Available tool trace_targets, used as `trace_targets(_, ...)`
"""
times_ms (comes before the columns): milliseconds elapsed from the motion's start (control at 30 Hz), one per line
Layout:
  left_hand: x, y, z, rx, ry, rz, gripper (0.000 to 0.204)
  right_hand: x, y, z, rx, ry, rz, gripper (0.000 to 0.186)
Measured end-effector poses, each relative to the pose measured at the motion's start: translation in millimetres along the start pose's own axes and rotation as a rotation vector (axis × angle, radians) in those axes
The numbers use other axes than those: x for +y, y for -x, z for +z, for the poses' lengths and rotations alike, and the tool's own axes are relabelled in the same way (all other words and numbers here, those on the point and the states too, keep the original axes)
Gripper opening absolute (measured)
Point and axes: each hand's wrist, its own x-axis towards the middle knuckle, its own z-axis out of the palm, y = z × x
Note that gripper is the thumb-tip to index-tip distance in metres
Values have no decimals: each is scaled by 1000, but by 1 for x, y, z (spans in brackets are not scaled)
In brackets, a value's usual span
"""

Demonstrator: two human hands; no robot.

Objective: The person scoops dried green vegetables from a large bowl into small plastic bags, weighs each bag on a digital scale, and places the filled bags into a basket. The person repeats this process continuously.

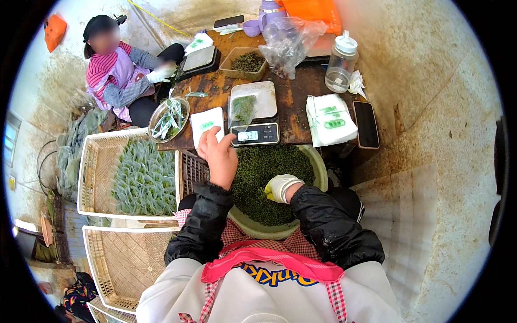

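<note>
green leaves fill the basin [321, 171] at the person's lap, just below the digital scale [255, 134] on the wooden counter [295, 91]. left hand [218, 156], bare, fingers half curled, touches a white packet [207, 123] beside the scale. right hand [281, 188], gloved white, digs into the leaves, fingers curled; i cannot tell its grip. a phone [367, 124] and a stack of white bags [329, 119] lie to the right.

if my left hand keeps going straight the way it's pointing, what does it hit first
Most likely the small white bag lying flat on the table edge: your left hand points up and away from you, its fingers already at that bag's near edge. Height above it is unclear.
</note>
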Motion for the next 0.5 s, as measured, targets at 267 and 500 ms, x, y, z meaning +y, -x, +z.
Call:
trace_targets(267, -13, -30, 49, -65, -95, 22, 32, 2, -3, 3, -7, 14, -32, 28)
trace_targets(500, -11, -21, 20, 62, 89, 126, 13, 4, -3, 3, 9, 4, -26, 27)
